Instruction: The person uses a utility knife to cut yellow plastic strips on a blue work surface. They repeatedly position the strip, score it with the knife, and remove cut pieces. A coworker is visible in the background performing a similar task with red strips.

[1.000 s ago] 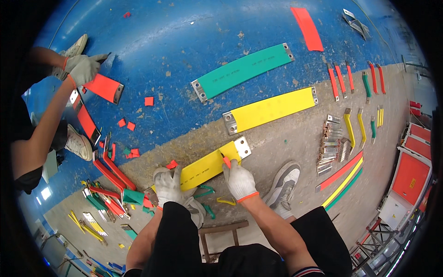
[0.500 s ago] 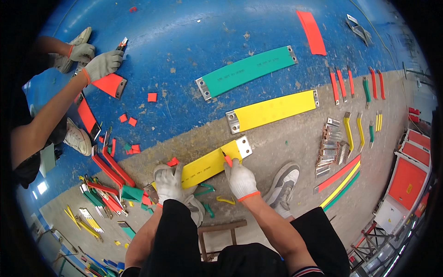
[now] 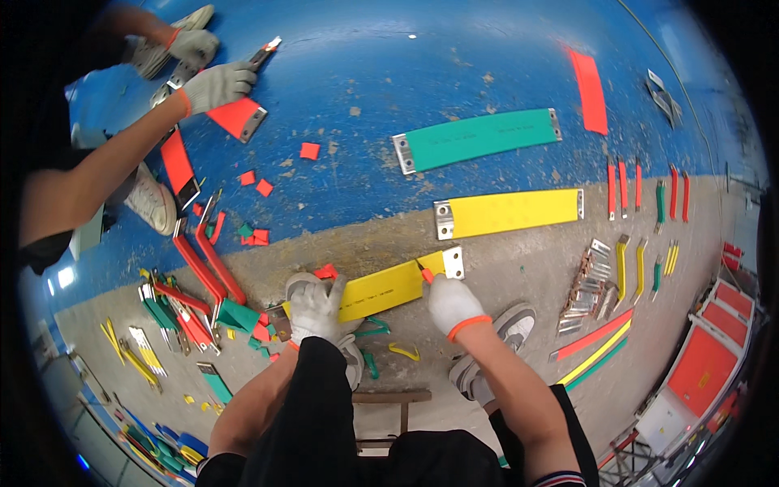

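A flat busbar in yellow sleeving (image 3: 381,290) lies across in front of me, its bare, drilled metal end (image 3: 454,263) at the right. Over its left part rests my left hand (image 3: 315,310), gloved, with the fingers closed on the bar. My right hand (image 3: 454,305), also gloved, grips a small knife with an orange-red handle (image 3: 428,275). The knife's thin dark tip touches or nearly touches the sleeving close to its right end. A red scrap (image 3: 325,271) sits just beyond my left hand.
Beyond lie a yellow busbar (image 3: 515,213) and a green one (image 3: 477,140). Bare metal pieces (image 3: 586,288) and coloured strips (image 3: 596,337) lie right. Sleeved bars (image 3: 199,264) and scraps lie left. At upper left, a co-worker's gloved hand (image 3: 217,88) holds a knife over a red-sleeved bar.
The whole view has turned, so most things sit further right and lower. Both my hands keep their places on the yellow busbar and the knife; little else visibly differs.
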A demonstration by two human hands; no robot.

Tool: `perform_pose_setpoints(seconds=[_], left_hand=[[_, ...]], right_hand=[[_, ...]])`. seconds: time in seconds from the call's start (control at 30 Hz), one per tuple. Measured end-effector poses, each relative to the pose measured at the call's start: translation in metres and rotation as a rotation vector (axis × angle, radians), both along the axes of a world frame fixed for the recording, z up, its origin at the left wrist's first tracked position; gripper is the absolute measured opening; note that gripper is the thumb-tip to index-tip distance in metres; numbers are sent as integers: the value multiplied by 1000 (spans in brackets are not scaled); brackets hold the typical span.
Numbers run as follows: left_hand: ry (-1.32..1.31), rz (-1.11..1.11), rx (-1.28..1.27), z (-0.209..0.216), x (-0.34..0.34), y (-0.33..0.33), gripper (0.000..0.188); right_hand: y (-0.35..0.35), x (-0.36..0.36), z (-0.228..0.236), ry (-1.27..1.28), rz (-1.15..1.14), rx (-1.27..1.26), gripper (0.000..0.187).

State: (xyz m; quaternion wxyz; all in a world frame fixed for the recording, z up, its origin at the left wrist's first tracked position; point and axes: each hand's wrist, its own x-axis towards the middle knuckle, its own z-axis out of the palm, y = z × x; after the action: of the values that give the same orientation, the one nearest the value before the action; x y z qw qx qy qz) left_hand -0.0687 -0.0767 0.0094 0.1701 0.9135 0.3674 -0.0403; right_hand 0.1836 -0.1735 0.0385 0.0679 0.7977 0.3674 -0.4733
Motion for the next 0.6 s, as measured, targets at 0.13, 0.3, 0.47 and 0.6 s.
perform_pose_setpoints(seconds=[0.13, 0.3, 0.47, 0.6], left_hand=[[21, 12, -28, 2, -2, 0, 82], [25, -27, 47, 1, -3, -2, 84], [57, -5, -9, 1, -1, -5, 86], [67, 4, -41, -5, -8, -6, 87]], right_hand=[[58, 28, 17, 192, 406, -291, 30], [127, 37, 31, 271, 212, -718, 24], [148, 32, 5, 274, 337, -803, 28], [140, 30, 22, 248, 285, -724, 26]])
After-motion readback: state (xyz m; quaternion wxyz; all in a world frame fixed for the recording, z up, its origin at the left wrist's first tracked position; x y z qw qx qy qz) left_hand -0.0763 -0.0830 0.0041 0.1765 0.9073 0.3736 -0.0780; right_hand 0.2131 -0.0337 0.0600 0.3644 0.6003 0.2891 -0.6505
